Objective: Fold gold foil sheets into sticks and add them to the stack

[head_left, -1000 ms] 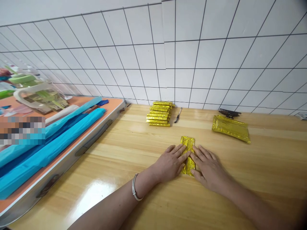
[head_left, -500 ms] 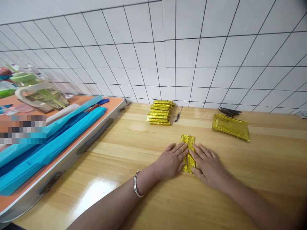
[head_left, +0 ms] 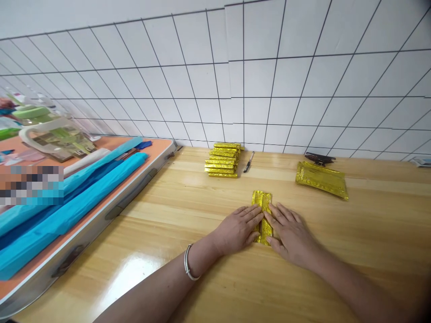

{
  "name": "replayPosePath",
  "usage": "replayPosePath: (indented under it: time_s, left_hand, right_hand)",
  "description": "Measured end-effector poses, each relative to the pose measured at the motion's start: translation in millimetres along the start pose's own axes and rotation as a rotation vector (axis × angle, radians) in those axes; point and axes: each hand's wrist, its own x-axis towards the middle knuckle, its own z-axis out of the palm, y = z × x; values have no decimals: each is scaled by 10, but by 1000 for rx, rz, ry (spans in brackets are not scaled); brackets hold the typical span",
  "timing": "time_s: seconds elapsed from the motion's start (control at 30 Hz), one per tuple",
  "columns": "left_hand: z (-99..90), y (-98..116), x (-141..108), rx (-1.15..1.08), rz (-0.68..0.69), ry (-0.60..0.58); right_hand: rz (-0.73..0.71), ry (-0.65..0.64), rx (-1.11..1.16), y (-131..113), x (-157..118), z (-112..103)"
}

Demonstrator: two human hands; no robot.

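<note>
A sheet of shiny gold paper (head_left: 262, 198), its two long sides folded in toward the middle, lies upright in my view on the wooden table. My left hand (head_left: 237, 229) rests flat on its left half, fingers stretched out over the fold. From the other side, my right hand (head_left: 291, 231) presses on the right half with its fingers spread. The fingers cover much of the paper's middle. Beyond them lies a pile of narrow folded gold strips (head_left: 222, 161). To the right sits a stack of flat gold sheets (head_left: 321, 180).
A pen (head_left: 248, 162) lies beside the strips, and a dark hair clip (head_left: 319, 159) touches the flat stack. At left, an orange-topped folding table (head_left: 160, 146) bears rolled blue material (head_left: 101, 190) and a green-lidded container (head_left: 32, 113). A tiled wall (head_left: 202, 80) borders the back.
The whole view has shifted slightly. Both hands stay on the folded gold paper in nearly the same pose, and the other things keep their places.
</note>
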Motion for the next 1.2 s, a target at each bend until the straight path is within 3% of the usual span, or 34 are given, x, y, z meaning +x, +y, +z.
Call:
replayPosePath:
  time_s: [0.23,0.8,1.07,1.2]
  left_hand:
    - [27,-4,-7,-20,41,11]
    - [25,120,2,92,-25,7]
    - [48,130,15,117,-14,2]
    - [18,140,12,108,-14,-2]
  right_hand:
    - [-2,-2,5,7,-2,-8]
    - [7,2,32,65,9,-14]
    - [44,0,6,348,305,-64]
    - [64,6,37,330,431,-134]
